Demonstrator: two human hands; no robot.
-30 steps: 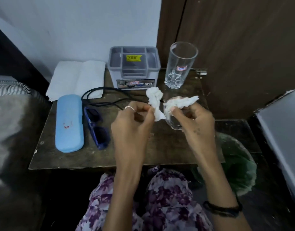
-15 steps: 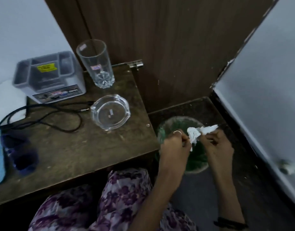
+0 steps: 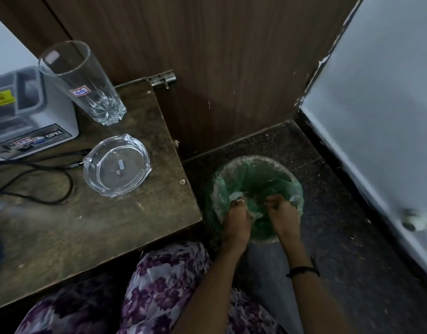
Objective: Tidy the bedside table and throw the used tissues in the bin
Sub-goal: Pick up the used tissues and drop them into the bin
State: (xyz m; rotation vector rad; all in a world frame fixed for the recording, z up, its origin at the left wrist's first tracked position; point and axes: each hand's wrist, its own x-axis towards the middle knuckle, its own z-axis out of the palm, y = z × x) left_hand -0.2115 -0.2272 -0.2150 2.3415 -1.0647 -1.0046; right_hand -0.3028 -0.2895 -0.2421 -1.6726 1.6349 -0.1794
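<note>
Tissues (image 3: 236, 195): soft, light, crushable; we pinch them anywhere. Left hand (image 3: 237, 213) clamped on them over the bin (image 3: 296, 186), right hand (image 3: 281, 210) at three o'clock, grip unclear.

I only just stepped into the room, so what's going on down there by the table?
A person is bent over a green-lined bin on the floor beside the bedside table, both hands down in its mouth. The left hand has bits of white tissue at its fingers; whether the right hand grips any is hard to tell. On the table stand a tall empty glass, a glass ashtray, a grey organiser and a black cable.
</note>
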